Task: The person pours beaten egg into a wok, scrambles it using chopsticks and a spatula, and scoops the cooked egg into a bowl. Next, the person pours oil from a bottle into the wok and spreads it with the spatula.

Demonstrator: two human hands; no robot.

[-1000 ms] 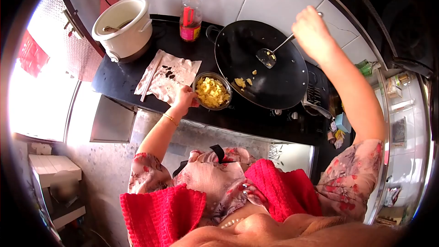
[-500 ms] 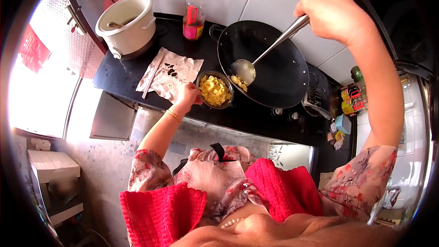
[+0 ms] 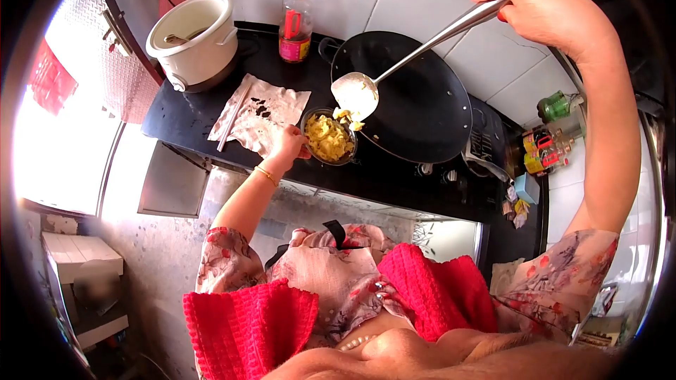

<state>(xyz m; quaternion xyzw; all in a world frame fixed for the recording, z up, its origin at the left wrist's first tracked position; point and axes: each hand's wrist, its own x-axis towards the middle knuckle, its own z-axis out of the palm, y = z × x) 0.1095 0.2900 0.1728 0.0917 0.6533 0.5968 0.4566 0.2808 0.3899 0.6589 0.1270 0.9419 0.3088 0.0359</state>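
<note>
My right hand (image 3: 541,7) is raised at the upper right, closed around the handle of a metal wok spatula (image 3: 445,34). The spatula's head reaches over the left rim of a black wok (image 3: 422,109). Bits of yellow food like scrambled egg (image 3: 346,117) hang at its lower edge, above the bowl's rim. More of the same food fills a small bowl (image 3: 350,157) left of the wok. My left hand (image 3: 287,146) grips the left side of this bowl, fingers closed at its rim. The inside of the wok looks dark, with no food visible there.
Behind my left hand lies a stained cloth (image 3: 282,98) with chopsticks (image 3: 234,114) on it. A white pot (image 3: 193,63) and an oil-like bottle (image 3: 295,28) stand on the dark counter (image 3: 165,114). Several bottles (image 3: 546,151) and a blue box (image 3: 527,188) are at the right.
The spatula has moved left and tipped, from inside the wok to the bowl's edge, carrying food. My right hand has shifted up and right. My left hand stays on the bowl.
</note>
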